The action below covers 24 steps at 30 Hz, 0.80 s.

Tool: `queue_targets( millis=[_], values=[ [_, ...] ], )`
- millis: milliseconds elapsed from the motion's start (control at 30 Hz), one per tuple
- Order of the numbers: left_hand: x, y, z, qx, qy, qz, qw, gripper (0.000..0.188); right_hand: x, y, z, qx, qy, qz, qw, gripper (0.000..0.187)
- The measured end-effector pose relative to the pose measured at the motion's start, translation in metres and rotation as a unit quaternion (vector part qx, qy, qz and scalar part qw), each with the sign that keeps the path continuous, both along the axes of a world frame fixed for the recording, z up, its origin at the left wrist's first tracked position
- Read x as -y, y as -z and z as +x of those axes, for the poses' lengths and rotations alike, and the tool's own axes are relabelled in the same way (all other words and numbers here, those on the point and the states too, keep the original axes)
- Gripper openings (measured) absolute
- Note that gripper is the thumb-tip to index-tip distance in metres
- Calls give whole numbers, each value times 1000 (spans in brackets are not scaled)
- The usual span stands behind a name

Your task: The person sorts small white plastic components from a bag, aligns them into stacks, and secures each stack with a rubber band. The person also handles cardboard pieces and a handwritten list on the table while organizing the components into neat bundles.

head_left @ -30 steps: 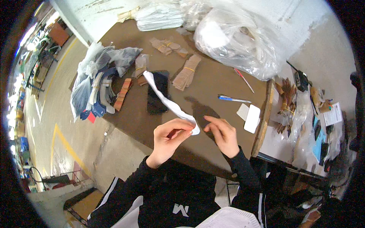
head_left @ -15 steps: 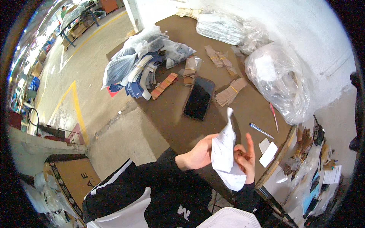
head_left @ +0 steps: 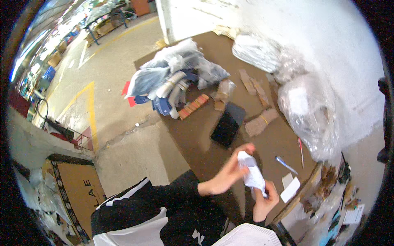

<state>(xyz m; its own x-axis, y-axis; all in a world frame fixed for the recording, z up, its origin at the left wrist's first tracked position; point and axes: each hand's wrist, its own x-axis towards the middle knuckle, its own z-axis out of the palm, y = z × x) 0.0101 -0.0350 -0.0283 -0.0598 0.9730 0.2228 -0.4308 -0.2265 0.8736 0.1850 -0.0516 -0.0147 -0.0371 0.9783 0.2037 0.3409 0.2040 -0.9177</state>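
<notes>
A white sheet of paper [head_left: 255, 180], folded or rolled into a narrow strip, is held between my two hands above the near part of the brown table [head_left: 193, 143]. My left hand [head_left: 230, 171] grips its upper end, thumb across the front, slightly blurred. At the lower end, my right hand [head_left: 266, 200] pinches it between thumb and fingers. Beyond the hands lies a dark smartphone [head_left: 227, 127]. To the right are a blue pen [head_left: 286, 165], a red pen [head_left: 301, 152] and two white cards [head_left: 290, 188].
Banded bundles of brown tags [head_left: 261, 122] and an orange-brown bundle [head_left: 193, 106] lie farther back. Plastic bags with blue and white strips [head_left: 172, 74] cover the far left corner. A large clear bag [head_left: 310, 115] leans by the wall. A cardboard box [head_left: 78, 192] stands at lower left.
The paper has gone from a loose, hanging sheet to a narrower shape. My right hand's raised finger has closed onto it. The whole view has shifted, with the table appearing lower and farther right.
</notes>
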Motion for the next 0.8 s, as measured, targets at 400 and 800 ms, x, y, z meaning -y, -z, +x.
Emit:
queue_targets(
  millis=[400, 800],
  values=[
    [-1, -14, -11, 70, 80, -62, 992, 27, -5, 1, -7, -255, -98, -113, 955, 67],
    [-6, -24, -54, -303, 185, -38, 934, 42, -8, -8, 20, -297, -20, -114, 948, 78]
  ],
)
